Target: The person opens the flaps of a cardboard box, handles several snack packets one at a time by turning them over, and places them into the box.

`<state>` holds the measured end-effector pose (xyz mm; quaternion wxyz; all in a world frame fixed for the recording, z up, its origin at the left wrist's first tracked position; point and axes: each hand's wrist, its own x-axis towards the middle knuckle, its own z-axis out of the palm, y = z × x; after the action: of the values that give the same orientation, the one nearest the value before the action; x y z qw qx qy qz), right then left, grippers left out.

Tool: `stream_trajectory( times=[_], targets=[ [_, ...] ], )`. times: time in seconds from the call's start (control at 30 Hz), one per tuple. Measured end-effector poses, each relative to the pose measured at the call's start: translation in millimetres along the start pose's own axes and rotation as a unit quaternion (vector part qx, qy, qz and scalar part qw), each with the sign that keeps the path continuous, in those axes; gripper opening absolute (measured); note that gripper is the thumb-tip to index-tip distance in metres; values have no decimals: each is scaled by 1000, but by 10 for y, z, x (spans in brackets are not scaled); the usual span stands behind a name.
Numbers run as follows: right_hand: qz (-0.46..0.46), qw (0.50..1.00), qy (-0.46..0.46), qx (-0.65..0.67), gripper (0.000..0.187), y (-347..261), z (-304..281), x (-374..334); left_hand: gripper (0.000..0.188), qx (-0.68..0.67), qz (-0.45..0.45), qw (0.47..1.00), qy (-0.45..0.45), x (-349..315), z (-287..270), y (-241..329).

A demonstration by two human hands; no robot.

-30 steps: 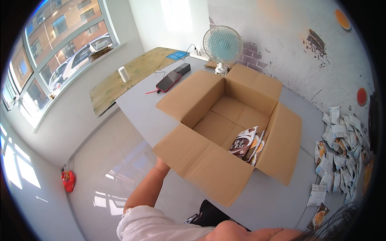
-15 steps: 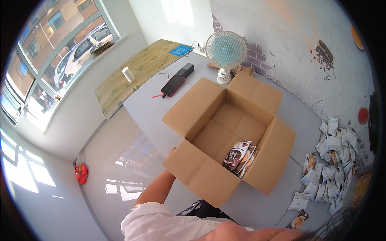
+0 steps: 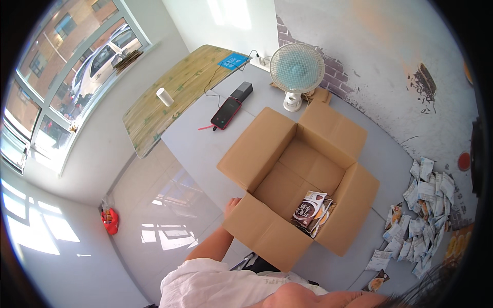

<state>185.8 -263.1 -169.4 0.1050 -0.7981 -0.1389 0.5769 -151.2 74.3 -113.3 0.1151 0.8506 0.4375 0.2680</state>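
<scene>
An open cardboard box stands on the grey table, its flaps folded outward. Several flat food sachets, a dark brown and white one on top, lie in its near right corner. My left hand is at the box's left side by the table edge, partly covered by the near flap. Its visible fingers look bent, but what they touch is hidden. My right hand is out of view. Farther right on the table, a heap of white and brown sachets lies beside the wall.
A small fan stands behind the box. A phone on a cable lies left of it, near a dark grey block. A wood-patterned table adjoins at the far left, bearing a white cylinder. A window sits farther left.
The view has shifted a little, so the box, fan and phone appear slightly lower and farther right. More of my left hand shows beside the flap. The sachets in the box keep their places.
</scene>
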Motion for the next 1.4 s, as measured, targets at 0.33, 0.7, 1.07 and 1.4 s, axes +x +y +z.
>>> stream_trajectory(
  times=[0.33, 0.7, 1.07, 1.4],
  targets=[
    [14, 1000, 11, 16, 30, -218, 32, -217, 35, -30, -12, 999, -9, 13, -26, 26],
    [-3, 999, 19, 34, 33, -108, -32, -500, 37, -25, 21, 999, 13, -16, 97, -26],
    [-13, 999, -22, 39, 36, 248, -151, -1000, 34, -92, -31, 992, -78, 84, -77, -134],
    [9, 1000, -25, 17, 40, -200, -743, -2056, 26, -345, -395, 814, -251, 673, -563, -87]
  ],
)
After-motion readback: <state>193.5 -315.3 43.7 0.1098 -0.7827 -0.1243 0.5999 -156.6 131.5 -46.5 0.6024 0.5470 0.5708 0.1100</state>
